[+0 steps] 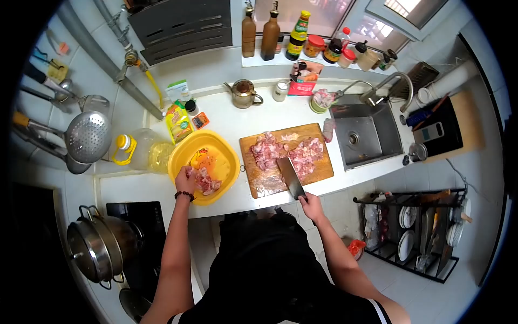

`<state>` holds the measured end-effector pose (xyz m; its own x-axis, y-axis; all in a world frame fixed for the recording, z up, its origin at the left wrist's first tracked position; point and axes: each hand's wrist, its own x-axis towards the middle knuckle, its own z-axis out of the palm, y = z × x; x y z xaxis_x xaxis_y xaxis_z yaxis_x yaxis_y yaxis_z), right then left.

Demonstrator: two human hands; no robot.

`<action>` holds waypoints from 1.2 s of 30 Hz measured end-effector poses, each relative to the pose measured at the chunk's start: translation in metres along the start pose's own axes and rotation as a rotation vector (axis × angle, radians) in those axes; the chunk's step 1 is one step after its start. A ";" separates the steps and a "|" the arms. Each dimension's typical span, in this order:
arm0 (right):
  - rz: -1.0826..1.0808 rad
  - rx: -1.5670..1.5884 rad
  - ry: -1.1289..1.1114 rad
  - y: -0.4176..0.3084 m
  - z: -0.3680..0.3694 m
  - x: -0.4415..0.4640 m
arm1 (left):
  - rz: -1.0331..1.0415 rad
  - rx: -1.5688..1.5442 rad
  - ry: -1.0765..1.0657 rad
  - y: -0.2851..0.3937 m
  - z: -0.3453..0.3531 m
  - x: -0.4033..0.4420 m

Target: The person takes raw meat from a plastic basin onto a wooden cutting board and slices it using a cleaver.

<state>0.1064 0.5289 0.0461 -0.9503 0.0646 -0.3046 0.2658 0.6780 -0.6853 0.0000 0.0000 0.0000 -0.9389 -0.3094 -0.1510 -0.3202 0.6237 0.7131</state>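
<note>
Right hand (311, 207): grip closed round the cleaver (291, 177) handle at the table's (259, 119) front edge; bumping that edge could jolt the blade. Left hand (185, 179): at meat (206, 183) inside basin (232, 162), closure unclear; moist pieces could slip. Chopped pile (307, 155) on board (260, 188).

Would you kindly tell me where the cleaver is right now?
In the head view, the cleaver is just right of centre, held in the right hand, its blade over the cutting board beside the chopped meat.
</note>
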 end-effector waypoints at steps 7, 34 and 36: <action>-0.053 0.118 0.002 -0.006 -0.007 0.004 | -0.300 -0.627 -0.043 0.026 -0.004 -0.012; -0.118 0.220 -0.119 -0.033 -0.001 0.019 | -0.387 -1.225 -0.316 0.110 0.029 -0.047; -0.142 0.254 -0.091 -0.038 0.001 0.019 | -0.369 -1.164 -0.382 0.134 0.045 -0.056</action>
<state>0.0787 0.5040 0.0659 -0.9654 -0.0912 -0.2443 0.1745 0.4702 -0.8651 0.0036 0.1336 0.0731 -0.8566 0.0170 -0.5157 -0.4517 -0.5078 0.7336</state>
